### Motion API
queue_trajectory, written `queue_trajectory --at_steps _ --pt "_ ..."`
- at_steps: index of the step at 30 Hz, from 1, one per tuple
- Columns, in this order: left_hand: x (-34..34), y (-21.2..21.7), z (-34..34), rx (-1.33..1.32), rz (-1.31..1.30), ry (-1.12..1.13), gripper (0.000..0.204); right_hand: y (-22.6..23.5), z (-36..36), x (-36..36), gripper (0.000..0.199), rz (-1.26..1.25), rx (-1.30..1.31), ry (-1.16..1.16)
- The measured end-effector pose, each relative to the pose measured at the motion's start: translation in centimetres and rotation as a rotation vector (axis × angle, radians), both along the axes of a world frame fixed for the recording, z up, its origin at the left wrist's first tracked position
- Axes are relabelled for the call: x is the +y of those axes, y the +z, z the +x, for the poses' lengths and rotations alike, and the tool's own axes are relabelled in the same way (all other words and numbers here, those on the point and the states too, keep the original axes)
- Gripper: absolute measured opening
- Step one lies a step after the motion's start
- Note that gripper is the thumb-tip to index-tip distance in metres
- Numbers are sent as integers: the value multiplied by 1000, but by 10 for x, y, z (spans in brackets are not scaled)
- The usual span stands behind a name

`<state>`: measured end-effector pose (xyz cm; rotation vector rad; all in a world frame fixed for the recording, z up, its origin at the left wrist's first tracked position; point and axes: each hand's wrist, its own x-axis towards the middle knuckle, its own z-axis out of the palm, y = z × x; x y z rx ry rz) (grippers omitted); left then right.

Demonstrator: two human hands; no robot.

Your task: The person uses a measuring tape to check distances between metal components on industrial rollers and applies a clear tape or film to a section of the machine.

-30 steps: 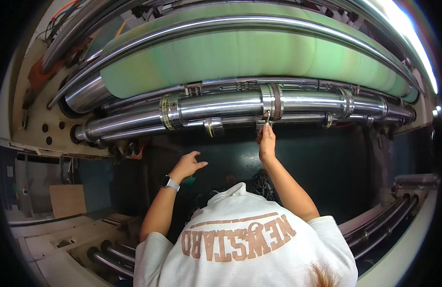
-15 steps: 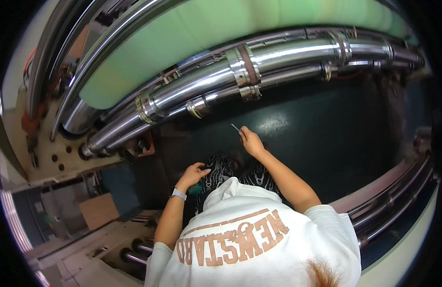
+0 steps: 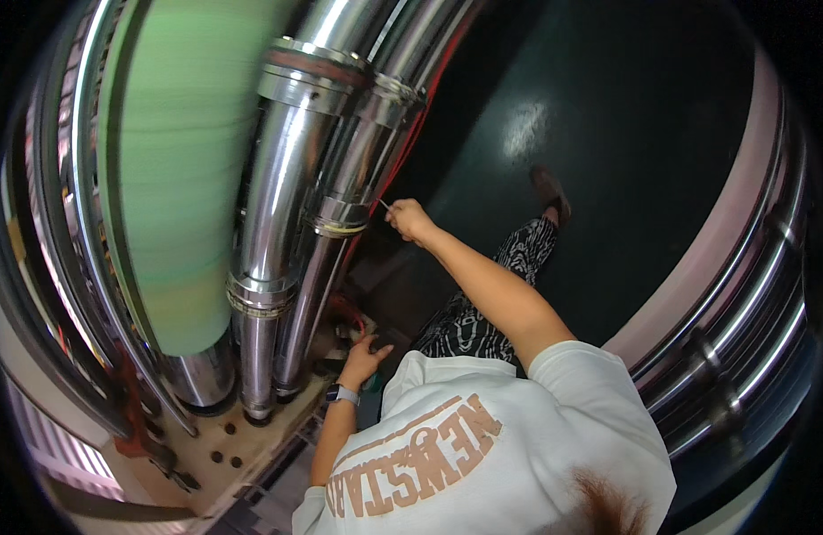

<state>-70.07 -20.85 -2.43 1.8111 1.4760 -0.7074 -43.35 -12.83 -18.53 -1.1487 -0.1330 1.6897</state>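
Note:
My right hand (image 3: 409,220) is closed around a thin, silvery stick-like tool (image 3: 384,204); its exact kind is too small to tell. The tool's tip points at a ringed collar (image 3: 342,217) on the nearer steel shaft (image 3: 362,156), and contact cannot be made out. My left hand (image 3: 362,364), with a watch (image 3: 342,392) on its wrist, hangs low by the machine's side frame. Its thumb and fingers are apart, and nothing shows in them. A small green thing (image 3: 373,383) lies partly hidden beside that hand.
A wide green roller (image 3: 180,178) stands left of the thicker steel shaft (image 3: 282,192). Red tubing (image 3: 416,129) runs along the shafts. The beige side frame (image 3: 251,446) is at the lower left. More steel rollers (image 3: 741,383) lie on my right, beyond dark green flooring (image 3: 643,160).
My view has turned left, so the shafts now run steeply up the picture. My right hand, still with the thin tool, is now close to the shaft collar. One leg is stretched out behind.

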Motion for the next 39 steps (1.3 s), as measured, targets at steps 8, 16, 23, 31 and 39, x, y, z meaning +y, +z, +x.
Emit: queue_trajectory --at_steps 8,16,23,31,39 --pt "35 18 -52 223 -119 7 55 -25 -36 42 17 10 299 -229" --pt "45 -1 12 102 -185 -30 55 -41 -11 24 20 128 386 -69" --pt "58 -10 61 62 -161 -200 51 -41 -12 45 14 98 396 -45" --pt "63 -15 63 131 -229 -1 51 -60 27 55 19 256 330 322" --pt "40 -23 41 175 -248 2 57 -47 69 84 15 278 107 744"
